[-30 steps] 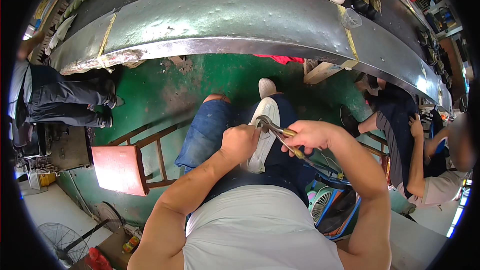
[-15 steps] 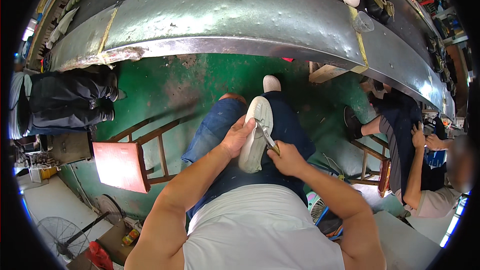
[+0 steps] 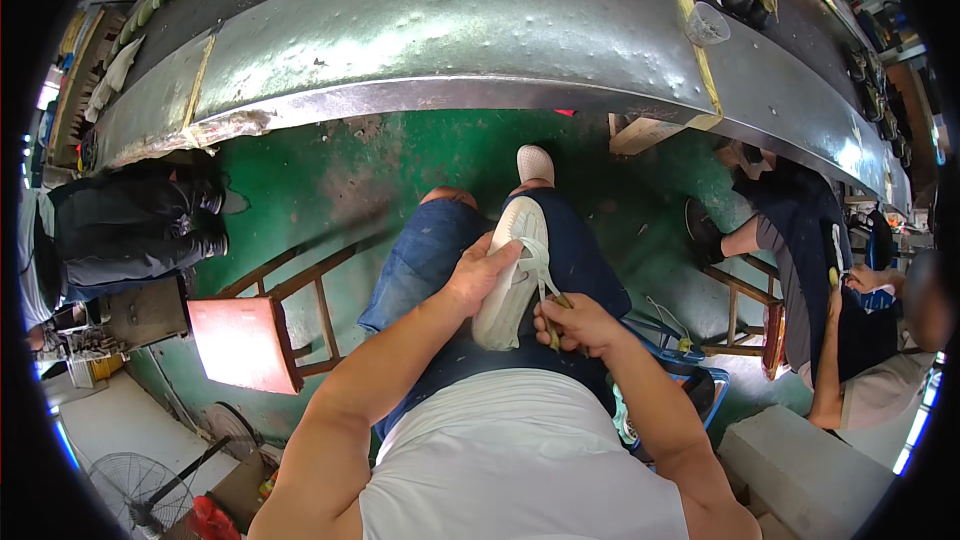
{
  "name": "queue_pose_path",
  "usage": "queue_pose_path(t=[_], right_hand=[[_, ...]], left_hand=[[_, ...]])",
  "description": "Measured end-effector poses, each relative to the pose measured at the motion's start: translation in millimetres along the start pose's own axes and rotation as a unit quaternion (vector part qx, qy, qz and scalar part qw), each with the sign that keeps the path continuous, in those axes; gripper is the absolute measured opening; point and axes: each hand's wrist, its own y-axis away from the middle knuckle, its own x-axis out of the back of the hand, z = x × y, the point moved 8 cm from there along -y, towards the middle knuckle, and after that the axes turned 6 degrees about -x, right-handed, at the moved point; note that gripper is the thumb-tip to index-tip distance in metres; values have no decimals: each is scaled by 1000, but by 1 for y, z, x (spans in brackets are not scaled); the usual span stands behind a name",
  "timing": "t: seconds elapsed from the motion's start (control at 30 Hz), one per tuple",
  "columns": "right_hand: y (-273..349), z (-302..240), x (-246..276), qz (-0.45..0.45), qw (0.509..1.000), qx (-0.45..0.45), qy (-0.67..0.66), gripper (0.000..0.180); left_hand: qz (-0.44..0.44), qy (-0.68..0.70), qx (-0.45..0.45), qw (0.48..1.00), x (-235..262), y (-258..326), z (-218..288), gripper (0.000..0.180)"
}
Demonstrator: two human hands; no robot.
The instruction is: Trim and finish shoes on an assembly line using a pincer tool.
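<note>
While my left hand (image 3: 482, 275) grips the white shoe (image 3: 512, 275) lying lengthwise on my lap, my right hand (image 3: 580, 325), just right of its heel end, pinches pliers (image 3: 552, 312).

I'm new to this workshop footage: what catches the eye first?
At centre, the left hand steadies a white shoe on the lap while the right hand grips a tool at its side. A long grey metal conveyor arcs above; a red stool stands left.
</note>
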Motion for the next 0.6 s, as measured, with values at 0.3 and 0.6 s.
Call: queue_pose_path(t=[0.3, 0.6], right_hand=[[57, -64, 42, 109, 945, -28, 307, 36], [37, -130, -12, 215, 758, 196, 584, 50]], left_hand=[[59, -163, 22, 985, 1, -10, 9, 47], [25, -260, 18, 965, -7, -9, 11, 58]])
